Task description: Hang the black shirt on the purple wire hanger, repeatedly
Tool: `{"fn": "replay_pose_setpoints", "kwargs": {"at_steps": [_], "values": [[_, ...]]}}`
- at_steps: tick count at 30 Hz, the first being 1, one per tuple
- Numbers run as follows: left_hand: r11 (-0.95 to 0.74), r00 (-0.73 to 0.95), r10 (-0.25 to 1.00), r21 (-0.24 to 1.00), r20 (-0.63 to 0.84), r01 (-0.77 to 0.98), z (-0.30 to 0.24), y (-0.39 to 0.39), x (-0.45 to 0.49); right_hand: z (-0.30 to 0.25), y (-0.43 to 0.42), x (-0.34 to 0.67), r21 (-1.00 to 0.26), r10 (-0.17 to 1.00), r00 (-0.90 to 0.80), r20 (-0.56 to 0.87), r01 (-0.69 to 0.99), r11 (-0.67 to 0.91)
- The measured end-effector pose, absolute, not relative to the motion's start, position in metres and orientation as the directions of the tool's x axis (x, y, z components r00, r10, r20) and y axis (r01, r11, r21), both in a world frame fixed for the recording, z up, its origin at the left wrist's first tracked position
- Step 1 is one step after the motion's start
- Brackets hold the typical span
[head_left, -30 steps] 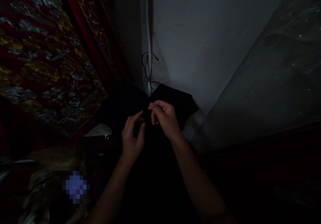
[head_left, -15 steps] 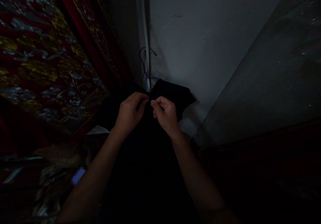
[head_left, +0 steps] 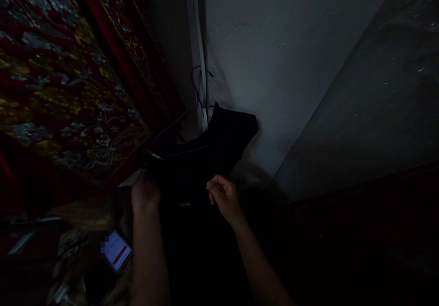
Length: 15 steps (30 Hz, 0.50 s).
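A black garment hangs from a thin purple wire hanger; its right shoulder still covers that side. The hanger's left arm and part of its lower bar show bare. My left hand, smeared by motion, is closed at the garment's left side, below the hanger's left end. Fingers curled and pressed together, my right hand pinches the black cloth lower down, right of the middle. Folds in the cloth are lost in the dark. A small pale strip lies near the hanger's left end.
Red fabric with gold and silver embroidery hangs at the left. A pale strip runs down the grey wall behind the hanger. A lit phone lies among dim clutter at lower left.
Both hands have come down from the neckline and moved apart, my left hand farther to the left. The garment's left shoulder has dropped, baring the hanger's left arm. More of the phone shows.
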State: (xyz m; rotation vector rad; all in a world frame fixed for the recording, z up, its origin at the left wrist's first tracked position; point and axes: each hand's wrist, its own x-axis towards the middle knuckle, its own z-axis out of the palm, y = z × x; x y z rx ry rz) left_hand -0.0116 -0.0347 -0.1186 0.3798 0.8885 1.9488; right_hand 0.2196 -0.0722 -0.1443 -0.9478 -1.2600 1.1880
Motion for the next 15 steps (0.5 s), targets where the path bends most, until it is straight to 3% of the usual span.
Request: {"fn": "replay_pose_setpoints", "kwargs": {"at_steps": [5,9,11,15], "values": [[-0.172,-0.533,0.828,0.824,-0.176,-0.54,-0.16,-0.063,0.038,-0.158,-0.074,0.237,-0.968,0.958,0.149,0.244,-0.024,0.25],[-0.099,-0.451,0.892,0.984,0.023,-0.147,-0.16,-0.069,0.05,-0.168,-0.067,0.247,-0.957,0.914,0.285,0.29,0.1,0.272],[-0.075,-0.351,0.931,0.994,0.1,0.085,-0.16,-0.071,0.049,-0.174,-0.065,0.246,-0.959,0.915,0.288,0.283,0.085,0.27],[-0.115,-0.251,0.954,0.975,0.161,0.19,-0.161,-0.079,0.049,-0.184,-0.064,0.241,-0.965,0.93,0.257,0.262,0.074,0.252]]}}
